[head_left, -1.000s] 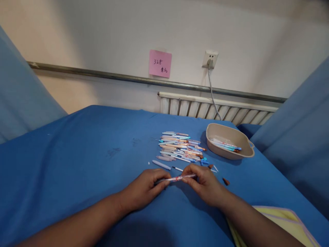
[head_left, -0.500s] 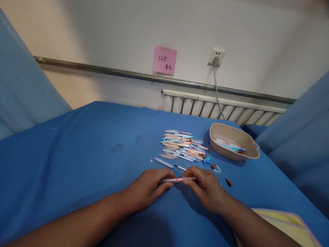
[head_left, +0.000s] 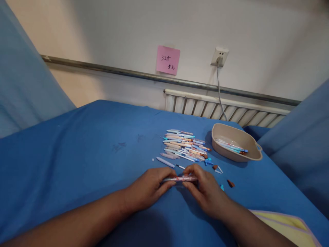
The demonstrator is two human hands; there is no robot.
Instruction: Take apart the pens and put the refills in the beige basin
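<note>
A slim pen (head_left: 182,178) with a red-and-white pattern lies level between my two hands, above the blue cloth. My left hand (head_left: 151,185) pinches its left end between thumb and fingers. Thumb and fingertips of my right hand (head_left: 204,187) close on its right part, which they partly hide. Just beyond the hands lie a pale lavender pen barrel (head_left: 165,162) and a thin white refill (head_left: 180,167) with a dark tip. Behind these, many pens and pen parts (head_left: 183,145) are laid roughly side by side in a pile.
A beige basket (head_left: 223,156) holding several pens stands right of the pile. Small blue pieces (head_left: 208,161), brown pieces (head_left: 230,183) and a teal piece (head_left: 222,187) are scattered nearby. A yellow cloth (head_left: 285,226) lies at lower right. Behind the table are a radiator (head_left: 190,104) and a plugged-in socket (head_left: 220,57).
My right fingers have shifted slightly along the pen, and more of its patterned barrel shows. The whole view has moved a little, so the background sits further right. Both hands keep their hold.
</note>
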